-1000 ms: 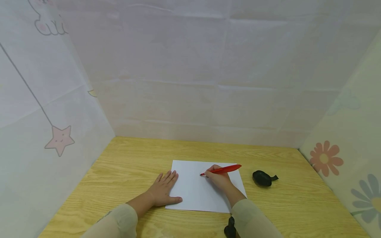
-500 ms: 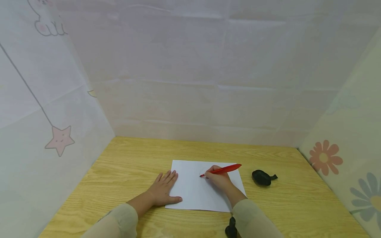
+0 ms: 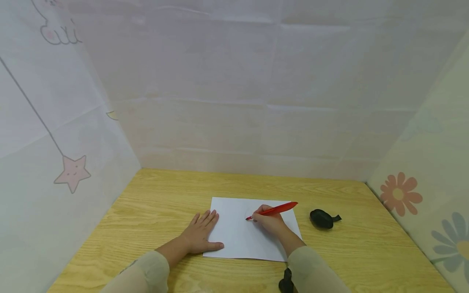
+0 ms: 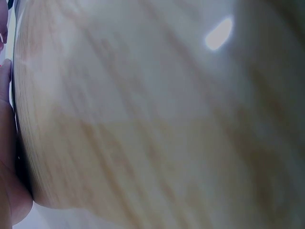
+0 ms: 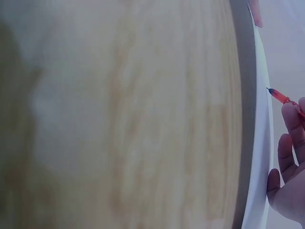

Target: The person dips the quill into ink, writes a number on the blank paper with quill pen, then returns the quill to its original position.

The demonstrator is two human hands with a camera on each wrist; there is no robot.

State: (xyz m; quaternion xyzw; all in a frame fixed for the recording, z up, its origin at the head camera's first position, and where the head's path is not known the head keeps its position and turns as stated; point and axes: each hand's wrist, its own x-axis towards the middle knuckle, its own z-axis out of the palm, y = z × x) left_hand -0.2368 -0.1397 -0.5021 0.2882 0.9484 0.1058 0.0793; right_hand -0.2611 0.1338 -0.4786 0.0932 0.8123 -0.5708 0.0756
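left hand (image 3: 199,235): flat on left edge of paper (image 3: 234,232), thumb spread
right hand (image 3: 270,220): fingers pinching red pen (image 3: 279,208)
paper: on table (image 3: 157,199); could skid under red pen if left hand slackens

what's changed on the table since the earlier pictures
Very little: the tip of the red pen, held in the right hand, has moved slightly down the paper, toward the person. Nothing was taken hold of or let go. The left hand stays spread at the paper's left edge, and the black object to the right of the paper stays put.
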